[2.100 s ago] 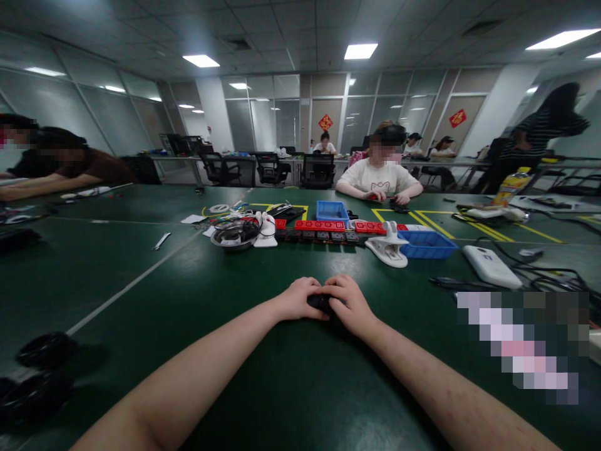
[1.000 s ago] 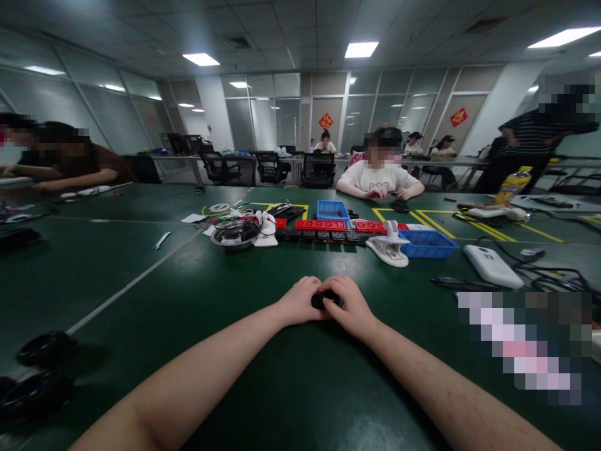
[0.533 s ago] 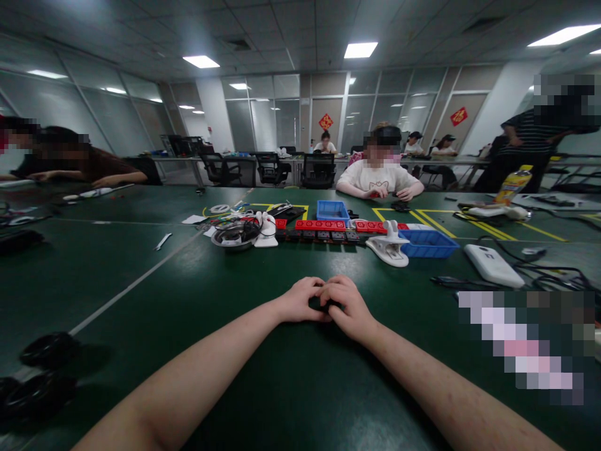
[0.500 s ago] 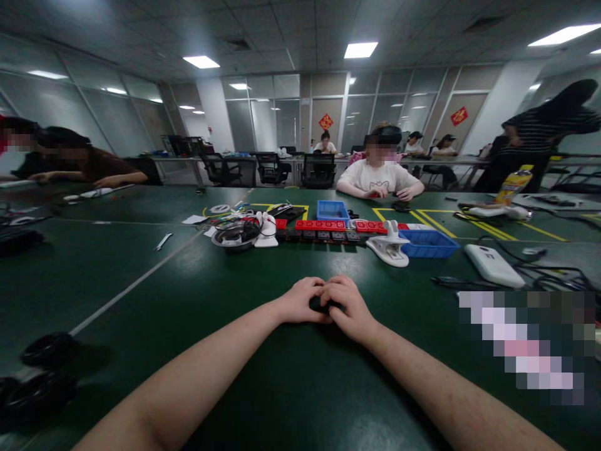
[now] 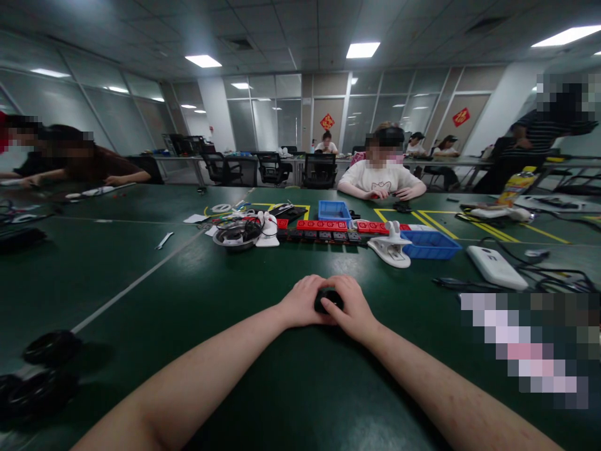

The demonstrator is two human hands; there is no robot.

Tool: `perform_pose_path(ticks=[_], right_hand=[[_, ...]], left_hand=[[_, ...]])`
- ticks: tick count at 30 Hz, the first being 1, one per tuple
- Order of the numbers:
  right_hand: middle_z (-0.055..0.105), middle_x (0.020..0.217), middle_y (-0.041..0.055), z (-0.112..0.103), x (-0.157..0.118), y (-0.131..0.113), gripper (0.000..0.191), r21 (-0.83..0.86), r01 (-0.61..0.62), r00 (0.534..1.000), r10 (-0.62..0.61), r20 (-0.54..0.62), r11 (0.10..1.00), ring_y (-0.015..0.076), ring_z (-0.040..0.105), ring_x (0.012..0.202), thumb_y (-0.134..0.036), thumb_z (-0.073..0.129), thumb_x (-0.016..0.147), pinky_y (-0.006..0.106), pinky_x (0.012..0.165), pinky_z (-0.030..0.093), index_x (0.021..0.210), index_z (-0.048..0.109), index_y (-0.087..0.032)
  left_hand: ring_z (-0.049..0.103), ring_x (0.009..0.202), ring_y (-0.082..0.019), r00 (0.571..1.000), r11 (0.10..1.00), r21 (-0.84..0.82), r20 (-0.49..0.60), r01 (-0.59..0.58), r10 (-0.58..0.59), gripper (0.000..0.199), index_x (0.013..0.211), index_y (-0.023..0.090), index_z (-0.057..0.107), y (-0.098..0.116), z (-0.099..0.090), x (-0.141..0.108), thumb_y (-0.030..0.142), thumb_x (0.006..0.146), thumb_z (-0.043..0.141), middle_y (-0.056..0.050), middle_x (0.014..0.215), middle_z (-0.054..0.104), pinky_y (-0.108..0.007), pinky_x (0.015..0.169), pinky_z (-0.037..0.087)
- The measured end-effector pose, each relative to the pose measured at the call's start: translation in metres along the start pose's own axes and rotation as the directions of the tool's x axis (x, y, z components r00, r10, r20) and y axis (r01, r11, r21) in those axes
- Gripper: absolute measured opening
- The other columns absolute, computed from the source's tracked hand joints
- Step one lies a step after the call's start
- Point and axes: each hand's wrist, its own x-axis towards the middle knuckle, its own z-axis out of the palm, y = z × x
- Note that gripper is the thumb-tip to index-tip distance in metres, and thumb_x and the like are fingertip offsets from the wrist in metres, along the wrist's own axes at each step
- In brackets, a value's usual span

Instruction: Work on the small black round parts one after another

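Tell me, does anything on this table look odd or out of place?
Nothing looks spilled or broken that I can see. The messiest spots are the tangled wires in the metal bowl and the black cables looped loosely beside the white device. The left hand and right hand cupping a small black object look unremarkable.

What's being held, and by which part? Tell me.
A rounded black object: left hand around its left side, right hand around its right; exact contacts are hidden.
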Motion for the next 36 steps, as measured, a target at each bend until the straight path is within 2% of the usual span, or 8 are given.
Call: perform_pose_path(ticks=[8,11,15,25,27,30,33,36], right_hand=[[0.056,0.079,0.0054,0.001,0.002,0.000,0.014,-0.091,-0.058,0.998,0.058,-0.005,0.994,0.0219,0.049,0.079,-0.032,0.055,0.076,0.038,0.074,0.038,0.079,0.055,-0.018],[0.058,0.079,0.0048,-0.001,0.003,-0.002,0.008,-0.053,-0.018,1.000,0.018,-0.001,0.998,0.0214,0.050,0.081,-0.024,0.052,0.074,0.038,0.076,0.037,0.079,0.056,-0.019],[0.060,0.079,0.0035,-0.004,0.002,-0.004,0.013,0.020,0.060,0.998,-0.060,0.019,0.998,0.0207,0.050,0.082,-0.016,0.046,0.071,0.039,0.080,0.036,0.076,0.057,-0.020],[0.063,0.071,0.0001,-0.007,0.002,-0.007,0.016,0.107,0.128,0.990,-0.134,0.048,0.986,0.0213,0.051,0.084,-0.012,0.041,0.061,0.046,0.093,0.027,0.062,0.054,-0.022],[0.064,0.075,0.0004,-0.009,0.002,-0.009,0.016,0.116,0.148,0.987,-0.154,0.043,0.982,0.0216,0.051,0.085,-0.013,0.041,0.063,0.046,0.092,0.028,0.065,0.055,-0.022],[0.064,0.089,0.0033,-0.010,0.002,-0.011,0.018,0.089,0.151,0.988,-0.152,0.012,0.985,0.0220,0.051,0.088,-0.019,0.044,0.071,0.043,0.088,0.032,0.082,0.058,-0.021],[0.060,0.094,0.0077,-0.010,0.002,-0.009,0.021,0.004,0.059,0.997,-0.059,-0.047,0.998,0.0230,0.050,0.089,-0.029,0.046,0.077,0.041,0.083,0.036,0.093,0.056,-0.018],[0.058,0.090,0.0088,-0.006,0.001,-0.004,0.027,-0.090,-0.050,0.997,0.045,-0.065,0.995,0.0239,0.050,0.085,-0.040,0.048,0.079,0.040,0.077,0.038,0.091,0.053,-0.016]], left_hand=[[0.047,0.083,-0.022,0.999,0.999,0.042,0.023,0.024,-0.025,0.043,0.080,0.018,0.050,0.004,-0.002,0.001,0.049,0.058,0.069,-0.003,0.086,0.049,-0.034,0.074,0.043],[0.047,0.085,-0.021,1.000,1.000,-0.021,0.028,0.011,-0.010,0.038,0.081,0.017,0.051,0.003,-0.001,0.001,0.043,0.059,0.070,-0.004,0.088,0.051,-0.033,0.075,0.043],[0.047,0.090,-0.021,0.999,0.996,-0.085,0.042,-0.029,0.033,0.031,0.081,0.018,0.055,-0.003,0.001,0.002,0.035,0.060,0.070,-0.004,0.094,0.051,-0.033,0.081,0.041],[0.047,0.095,-0.021,0.977,0.982,-0.156,0.170,-0.103,0.129,0.018,0.073,0.019,0.061,-0.011,-0.004,0.005,0.031,0.063,0.069,-0.002,0.096,0.051,-0.034,0.087,0.038],[0.047,0.097,-0.022,0.978,0.985,-0.152,0.174,-0.087,0.113,0.021,0.077,0.019,0.062,-0.010,-0.005,0.004,0.031,0.062,0.069,-0.003,0.098,0.051,-0.035,0.087,0.038],[0.047,0.100,-0.025,0.985,0.988,-0.149,0.157,-0.044,0.068,0.043,0.098,0.020,0.058,-0.008,-0.006,0.002,0.035,0.059,0.071,-0.005,0.104,0.051,-0.038,0.089,0.038],[0.045,0.105,-0.027,0.988,0.989,-0.139,0.140,-0.053,0.072,0.064,0.111,0.022,0.050,-0.004,-0.006,0.000,0.045,0.056,0.073,-0.005,0.111,0.050,-0.041,0.093,0.035],[0.046,0.103,-0.027,0.995,0.996,-0.086,0.089,-0.032,0.039,0.069,0.108,0.021,0.049,0.002,-0.005,-0.002,0.053,0.051,0.073,-0.006,0.108,0.051,-0.042,0.091,0.036]])
